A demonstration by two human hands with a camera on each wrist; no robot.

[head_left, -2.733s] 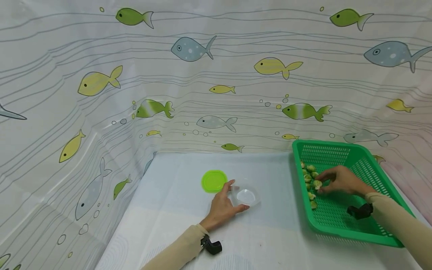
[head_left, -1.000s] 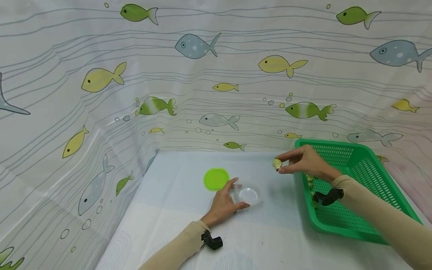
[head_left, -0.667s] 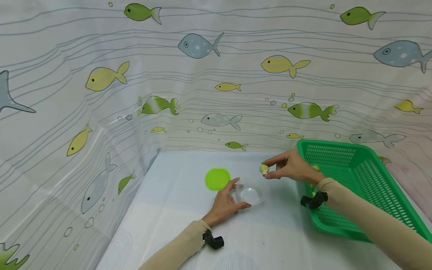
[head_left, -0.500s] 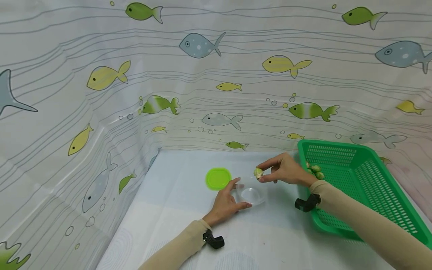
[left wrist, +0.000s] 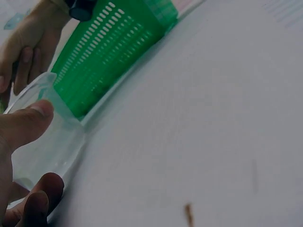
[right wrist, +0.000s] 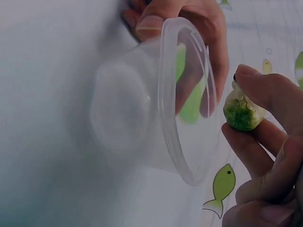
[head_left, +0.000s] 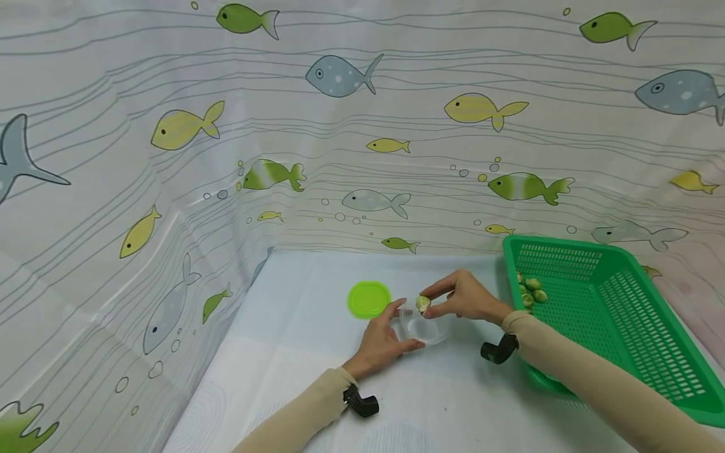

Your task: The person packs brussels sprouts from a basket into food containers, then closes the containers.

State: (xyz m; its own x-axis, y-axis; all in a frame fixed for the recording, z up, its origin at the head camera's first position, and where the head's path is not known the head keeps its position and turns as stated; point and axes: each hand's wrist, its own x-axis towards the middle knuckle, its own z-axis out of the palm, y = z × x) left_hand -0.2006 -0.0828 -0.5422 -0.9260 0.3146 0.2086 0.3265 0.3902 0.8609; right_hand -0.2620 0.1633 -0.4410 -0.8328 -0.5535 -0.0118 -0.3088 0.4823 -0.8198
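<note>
A clear plastic container point(head_left: 428, 331) stands on the table in the head view, its top uncovered. My left hand point(head_left: 381, 343) grips it from the left, thumb at the near side and fingers at the far side. My right hand point(head_left: 466, 298) pinches a Brussels sprout point(head_left: 423, 304) between thumb and fingers, just above the container's far rim. In the right wrist view the sprout point(right wrist: 243, 111) is outside the rim, apart from it, and the container point(right wrist: 128, 109) looks empty. The left wrist view shows the left thumb point(left wrist: 33, 123) against the container wall.
A green plastic basket point(head_left: 623, 314) stands at the right, with several Brussels sprouts point(head_left: 531, 290) along its left side. A bright green lid point(head_left: 369, 299) lies on the table behind the left hand. Fish-printed sheeting point(head_left: 368, 126) rises behind the table.
My right hand has taken a Brussels sprout out of the basket and carried it leftward to the container. The left hand keeps its grip on the container; the view has shifted slightly.
</note>
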